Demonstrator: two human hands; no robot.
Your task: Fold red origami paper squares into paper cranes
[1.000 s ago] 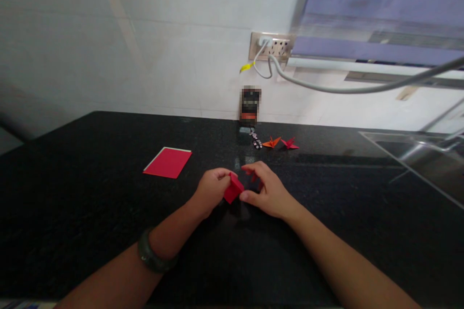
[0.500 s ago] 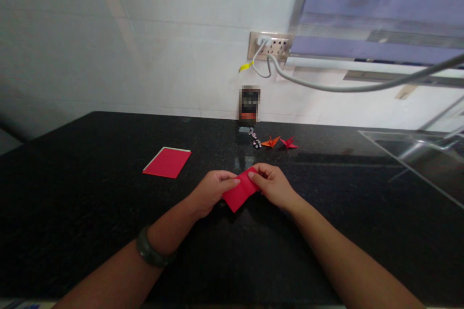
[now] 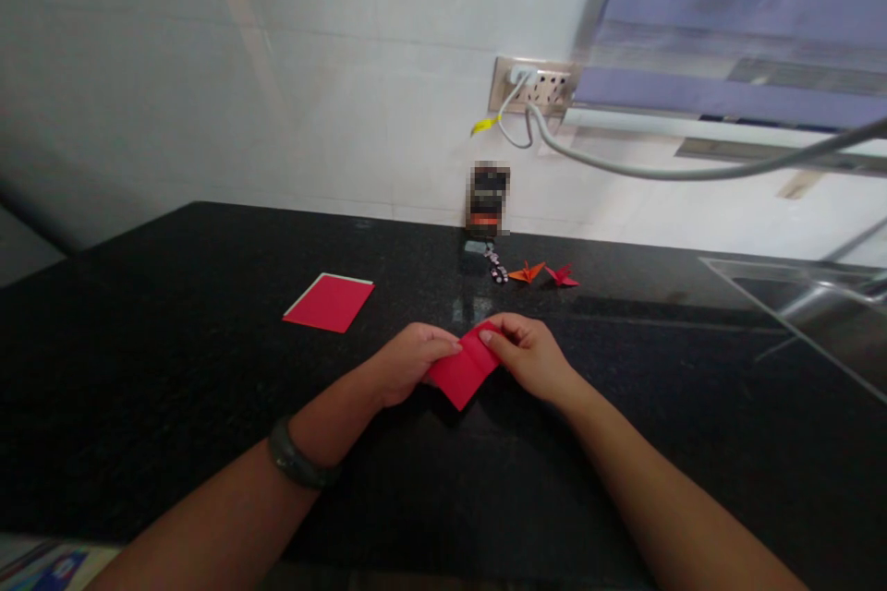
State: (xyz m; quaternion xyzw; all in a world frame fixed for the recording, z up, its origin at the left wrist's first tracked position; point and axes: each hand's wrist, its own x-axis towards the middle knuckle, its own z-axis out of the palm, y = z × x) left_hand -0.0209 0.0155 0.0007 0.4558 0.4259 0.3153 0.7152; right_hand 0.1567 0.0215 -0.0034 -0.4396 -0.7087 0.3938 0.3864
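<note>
Frame centre: red paper (image 3: 461, 380) opened wider than second ago. Left hand (image 3: 419, 358): fingers pinching left edge. Right hand (image 3: 532, 356): fingers, earlier spread, now pinching upper right; likely steadier.

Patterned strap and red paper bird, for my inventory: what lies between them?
Between strap and red bird, the head view shows an orange paper bird.

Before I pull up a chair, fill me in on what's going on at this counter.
A person is handling a creased piece of red paper, pinched between the left hand and the right hand over the black counter. Flat square paper, red on top, lies farther back to the left. Beyond the right hand sit an orange folded bird and a red folded bird, side by side.
</note>
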